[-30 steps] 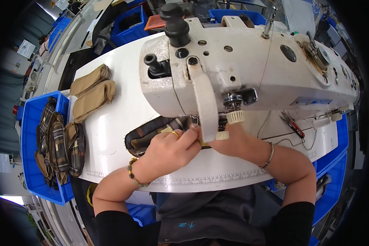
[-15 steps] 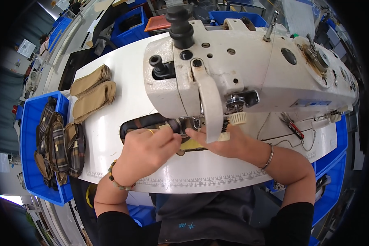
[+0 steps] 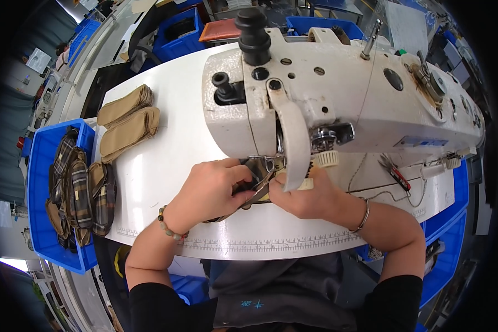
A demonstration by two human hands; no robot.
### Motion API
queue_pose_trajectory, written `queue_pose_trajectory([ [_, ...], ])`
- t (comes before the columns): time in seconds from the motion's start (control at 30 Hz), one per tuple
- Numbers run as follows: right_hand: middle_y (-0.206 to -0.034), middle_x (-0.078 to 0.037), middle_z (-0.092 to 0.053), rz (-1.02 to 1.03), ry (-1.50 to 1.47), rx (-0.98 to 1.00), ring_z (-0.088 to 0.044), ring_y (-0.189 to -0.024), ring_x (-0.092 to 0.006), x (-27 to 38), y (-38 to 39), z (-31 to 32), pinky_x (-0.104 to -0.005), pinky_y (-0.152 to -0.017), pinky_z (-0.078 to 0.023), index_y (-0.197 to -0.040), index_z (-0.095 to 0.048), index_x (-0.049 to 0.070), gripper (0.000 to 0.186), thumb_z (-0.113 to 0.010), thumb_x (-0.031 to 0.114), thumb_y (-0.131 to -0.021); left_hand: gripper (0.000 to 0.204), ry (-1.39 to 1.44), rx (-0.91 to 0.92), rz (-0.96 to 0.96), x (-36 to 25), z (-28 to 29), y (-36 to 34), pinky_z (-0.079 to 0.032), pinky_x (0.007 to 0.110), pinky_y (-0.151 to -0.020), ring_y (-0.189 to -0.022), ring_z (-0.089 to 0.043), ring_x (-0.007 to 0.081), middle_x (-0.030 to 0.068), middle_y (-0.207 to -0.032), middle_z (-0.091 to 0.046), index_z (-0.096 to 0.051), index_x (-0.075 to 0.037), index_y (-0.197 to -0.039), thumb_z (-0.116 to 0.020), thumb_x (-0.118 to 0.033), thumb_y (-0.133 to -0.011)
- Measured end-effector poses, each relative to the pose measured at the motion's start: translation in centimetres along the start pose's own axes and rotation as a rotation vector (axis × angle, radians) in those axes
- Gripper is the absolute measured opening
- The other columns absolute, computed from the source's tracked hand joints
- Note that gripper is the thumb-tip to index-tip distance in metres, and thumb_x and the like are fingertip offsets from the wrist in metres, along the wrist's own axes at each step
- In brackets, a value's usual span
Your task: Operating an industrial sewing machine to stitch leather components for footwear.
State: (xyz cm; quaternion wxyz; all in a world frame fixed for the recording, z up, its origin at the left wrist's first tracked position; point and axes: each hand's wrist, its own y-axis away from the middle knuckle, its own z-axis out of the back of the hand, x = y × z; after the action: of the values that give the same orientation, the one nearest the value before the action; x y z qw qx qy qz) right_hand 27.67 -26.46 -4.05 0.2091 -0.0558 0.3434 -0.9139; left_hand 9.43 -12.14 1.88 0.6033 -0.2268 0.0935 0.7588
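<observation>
A dark plaid fabric piece (image 3: 253,165) with a zipper (image 3: 262,190) along its edge lies under the head of a white sewing machine (image 3: 337,83), beside the metal presser foot (image 3: 270,164). My left hand (image 3: 213,188) is closed on the fabric left of the foot, thumb and fingers pinching its edge. My right hand (image 3: 307,196) is closed on the zipper side, close to the foot and partly behind the machine's curved white lever (image 3: 294,138). A strip of the piece runs out below my left hand toward the table's front edge. The needle point is hidden.
Two stacks of tan fabric pieces (image 3: 128,133) lie at left on the white table (image 3: 171,116). A blue bin (image 3: 39,193) with plaid pouches stands beside the table. Red-handled thread snips (image 3: 395,172) and loose thread lie at right. A ruler strip (image 3: 249,245) runs along the front edge.
The fabric piece, earlier stretched out to the left, is now turned and gathered toward me, with more zipper showing. My left hand has shifted up and right; my right hand has drawn its fingers in.
</observation>
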Motion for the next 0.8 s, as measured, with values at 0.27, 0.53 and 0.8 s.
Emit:
queue_pose_trajectory([
  [0.27, -0.069, -0.005, -0.058, 0.045, -0.037, 0.029, -0.057, -0.05, -0.0191, 0.1, -0.4, 0.5, -0.0314, -0.045, -0.046, -0.084, -0.066, 0.001, 0.018, -0.066, 0.008, -0.068, 0.011, -0.135, -0.107, -0.01, -1.0, -1.1, -0.1, -0.052, 0.037, -0.057, -0.066, -0.064, 0.0257, 0.0058, -0.067, -0.06, -0.063, -0.009, -0.072, -0.074, -0.013, -0.071],
  [0.53, -0.068, -0.005, -0.059, 0.062, 0.005, 0.023, -0.059, -0.052, -0.0195, 0.2, 0.1, 0.4, -0.0324, -0.045, -0.047, -0.085, -0.066, 0.0, 0.019, -0.066, 0.008, -0.068, 0.013, 0.212, -0.405, 0.212, 4.5, -1.1, -2.3, -0.051, 0.025, -0.071, -0.079, -0.063, 0.014, 0.0068, -0.092, -0.063, -0.07, -0.002, -0.088, -0.069, 0.005, -0.077],
  [0.8, -0.061, -0.004, -0.056, -0.008, -0.034, 0.026, -0.057, -0.051, -0.0206, 0.3, 0.5, 0.1, -0.034, -0.047, -0.046, -0.089, -0.067, 0.001, 0.02, -0.066, 0.009, -0.071, 0.027, -0.056, -0.405, -0.241, 3.6, -1.9, -1.4, -0.048, 0.037, -0.089, -0.092, -0.066, 0.0228, -0.0015, -0.093, -0.073, -0.074, -0.016, -0.078, -0.069, 0.004, -0.06],
])
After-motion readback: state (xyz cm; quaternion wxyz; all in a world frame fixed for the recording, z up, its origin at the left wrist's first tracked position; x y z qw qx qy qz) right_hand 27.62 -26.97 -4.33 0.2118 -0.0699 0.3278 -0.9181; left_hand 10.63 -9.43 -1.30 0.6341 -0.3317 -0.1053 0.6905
